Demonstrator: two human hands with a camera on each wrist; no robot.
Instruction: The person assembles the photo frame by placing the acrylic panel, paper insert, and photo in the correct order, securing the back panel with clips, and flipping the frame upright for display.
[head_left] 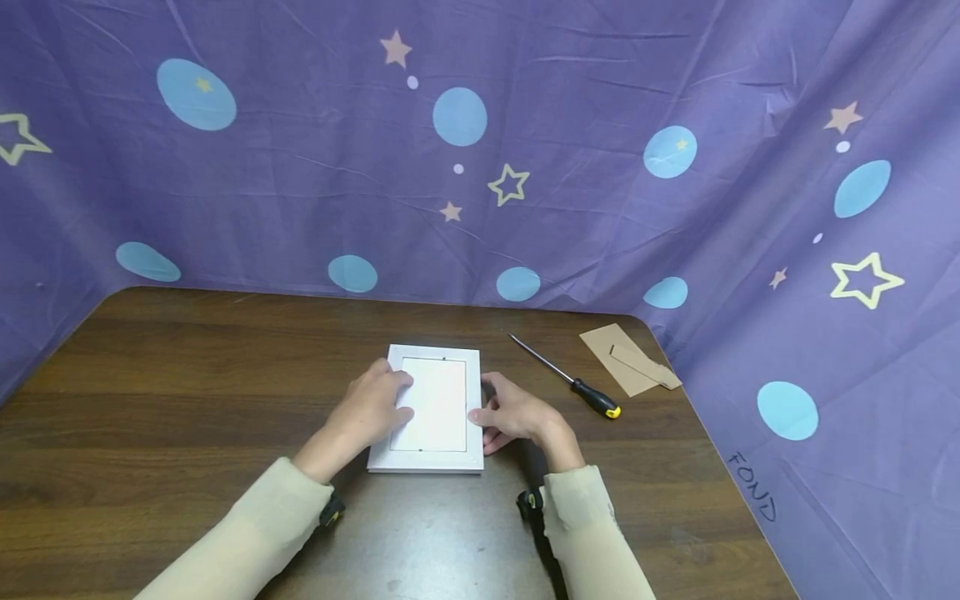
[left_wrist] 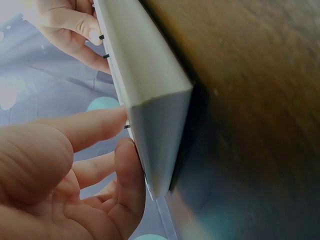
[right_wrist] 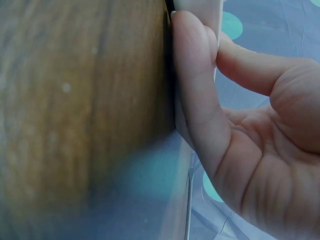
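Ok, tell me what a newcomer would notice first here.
Probably the purple, star-patterned curtain filling the background. Next, the white frame on the brown table, touched by left fingers and right fingers. The yellow-ended screwdriver lies to the frame's right.

Both arms wear long, plain sleeves in matching pale cream cloth, the left sleeve point(head_left: 232, 537) and the right sleeve point(head_left: 596, 546) alike in tone. The fabric looks soft and fairly loose, with shallow creases. Each sleeve ends near the wrist, in a left cuff point(head_left: 303, 490) and a right cuff point(head_left: 573, 493) of the same cream. A small black device is worn at each wrist, the left device point(head_left: 332, 509) bearing yellowish flecks, the right device point(head_left: 529, 502) mostly dark; finer details are too small to tell.
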